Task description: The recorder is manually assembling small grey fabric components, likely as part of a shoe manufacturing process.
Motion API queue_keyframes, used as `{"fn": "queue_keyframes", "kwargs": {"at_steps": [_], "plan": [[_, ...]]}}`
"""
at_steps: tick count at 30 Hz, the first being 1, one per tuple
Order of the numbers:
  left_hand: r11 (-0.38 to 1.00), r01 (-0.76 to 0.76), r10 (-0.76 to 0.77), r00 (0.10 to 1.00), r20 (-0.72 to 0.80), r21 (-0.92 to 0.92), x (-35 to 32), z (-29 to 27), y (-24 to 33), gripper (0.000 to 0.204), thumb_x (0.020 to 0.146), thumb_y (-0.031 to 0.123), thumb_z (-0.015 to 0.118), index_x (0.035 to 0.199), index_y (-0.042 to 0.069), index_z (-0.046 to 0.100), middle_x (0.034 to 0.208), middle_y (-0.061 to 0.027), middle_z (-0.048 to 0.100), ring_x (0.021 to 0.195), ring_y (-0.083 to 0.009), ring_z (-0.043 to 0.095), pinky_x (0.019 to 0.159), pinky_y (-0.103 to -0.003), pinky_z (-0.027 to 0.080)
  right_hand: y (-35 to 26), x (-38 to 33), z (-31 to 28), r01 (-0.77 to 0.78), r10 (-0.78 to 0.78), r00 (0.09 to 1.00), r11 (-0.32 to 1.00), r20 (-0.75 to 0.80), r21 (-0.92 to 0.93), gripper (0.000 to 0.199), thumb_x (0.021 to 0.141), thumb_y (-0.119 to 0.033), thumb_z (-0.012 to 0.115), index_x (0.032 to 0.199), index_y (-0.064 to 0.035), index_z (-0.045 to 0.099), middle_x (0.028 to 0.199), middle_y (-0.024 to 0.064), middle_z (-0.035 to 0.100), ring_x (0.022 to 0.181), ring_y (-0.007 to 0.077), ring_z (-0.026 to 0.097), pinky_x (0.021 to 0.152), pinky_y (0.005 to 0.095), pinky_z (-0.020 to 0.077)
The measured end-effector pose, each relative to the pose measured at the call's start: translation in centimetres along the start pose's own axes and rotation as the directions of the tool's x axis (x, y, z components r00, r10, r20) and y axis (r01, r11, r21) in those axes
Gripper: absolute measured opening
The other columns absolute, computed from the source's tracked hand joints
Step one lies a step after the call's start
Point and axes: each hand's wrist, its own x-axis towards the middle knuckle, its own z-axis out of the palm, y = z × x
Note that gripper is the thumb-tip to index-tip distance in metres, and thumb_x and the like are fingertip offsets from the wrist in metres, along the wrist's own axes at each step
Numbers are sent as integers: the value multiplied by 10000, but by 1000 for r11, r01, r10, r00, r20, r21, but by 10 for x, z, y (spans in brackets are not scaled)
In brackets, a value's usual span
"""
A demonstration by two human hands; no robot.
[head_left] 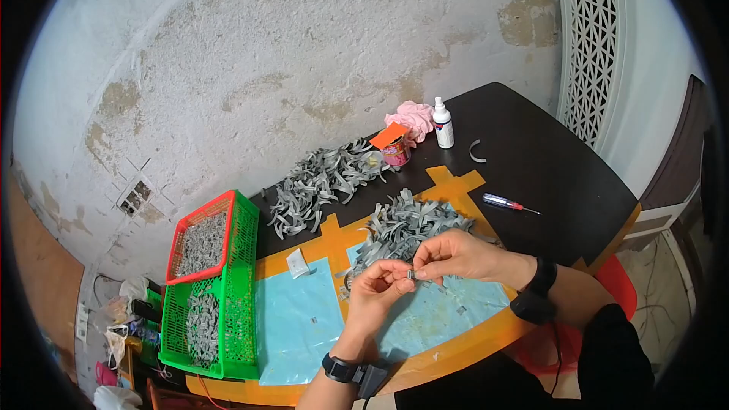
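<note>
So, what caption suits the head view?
Left hand and right hand meet at a small grey piece beside heaped strips.

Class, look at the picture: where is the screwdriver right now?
In the head view, the screwdriver lies right of centre on the dark tabletop, just right of the orange tape.

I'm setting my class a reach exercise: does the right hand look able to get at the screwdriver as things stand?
Probably yes: the screwdriver lies uncovered on the dark tabletop beyond the right hand, seemingly unblocked, though that hand is busy at a small grey piece.
</note>
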Motion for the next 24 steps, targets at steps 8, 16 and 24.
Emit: {"fn": "queue_keyframes", "kwargs": {"at_steps": [8, 16, 24], "plan": [[999, 50, -50, 999, 14, 2, -5, 2, 2, 198, 836, -19, 648, 1026, 14, 599, 903, -26, 635, 830, -93, 600, 746, -217, 489, -2, -1, 1, -15, 15, 1000, 999, 2, -37, 130, 867, -141, 629, 885, -14, 614, 779, -3, 605, 674, 56, 547, 606, 205, 435], [999, 45, -46, 999, -29, -31, -3, 2, 0, 195, 818, -27, 660, 998, 18, 600, 869, -36, 636, 775, -118, 611, 739, -240, 505, -2, -1, 2, -27, 25, 999, 999, -40, -29, 134, 863, -138, 625, 879, -6, 613, 770, 3, 601, 665, 63, 544, 606, 209, 437], [999, 26, -26, 999, -26, 22, -3, 4, 3, 181, 825, -6, 662, 994, 15, 602, 867, -33, 634, 777, -124, 614, 734, -242, 504, -5, -2, 2, -24, 24, 1000, 1000, 3, 14, 140, 868, -143, 612, 872, -4, 603, 756, 4, 586, 666, 69, 543, 610, 216, 438]]}}
